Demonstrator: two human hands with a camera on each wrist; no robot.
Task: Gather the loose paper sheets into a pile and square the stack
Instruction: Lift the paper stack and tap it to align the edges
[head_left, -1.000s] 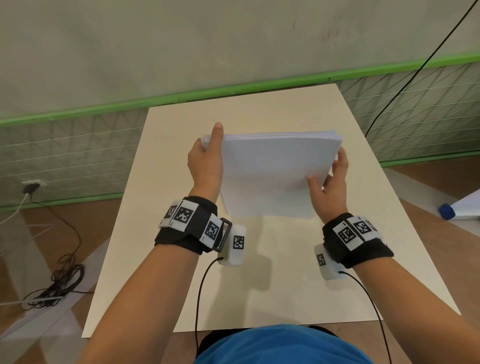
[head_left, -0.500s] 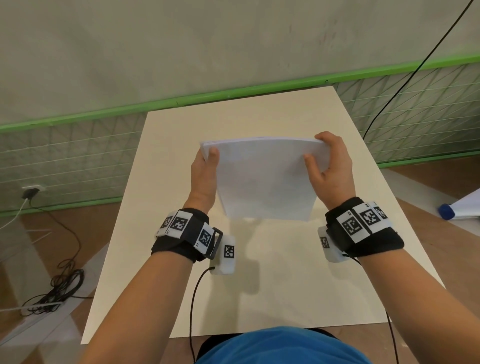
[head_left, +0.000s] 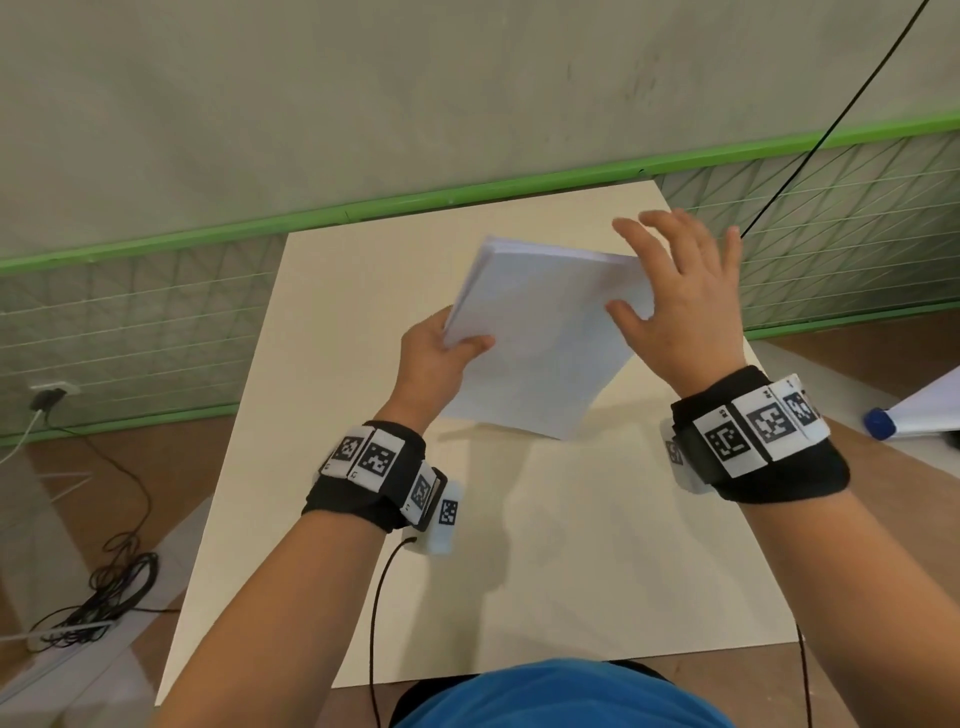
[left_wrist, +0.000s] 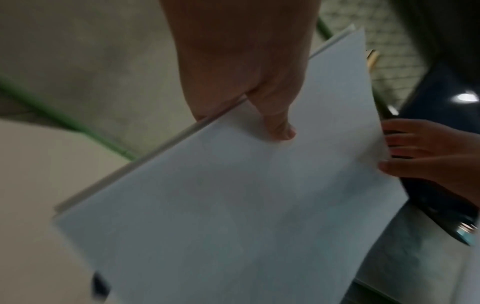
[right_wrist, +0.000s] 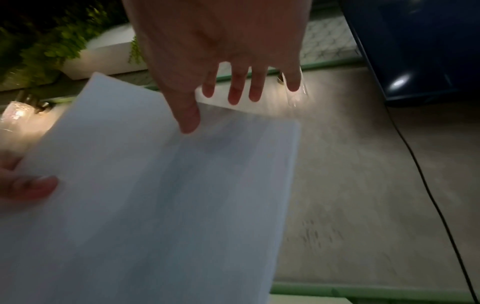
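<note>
The left hand pinches the stack of paper sheets at its left edge, thumb on the top sheet and fingers beneath, and carries the whole weight. The right hand is spread wide with straight fingers; its thumb touches the top sheet near the stack's far right corner while the other fingers reach past the edge, gripping nothing.

Half a second ago both hands held the stack by its two sides, level and facing the person. Since then the right hand has let go and opened, and the stack has swung so that it sits skewed, its near corner pointing down toward the worktop, above which it hangs near the far end. A second ago the hold was likewise two-handed, with the stack higher and broadside.

The sheets already form one pile with fairly even edges, so gathering looks done. The turn probably readies a different edge for tapping, with the open right hand about to take a new hold.
</note>
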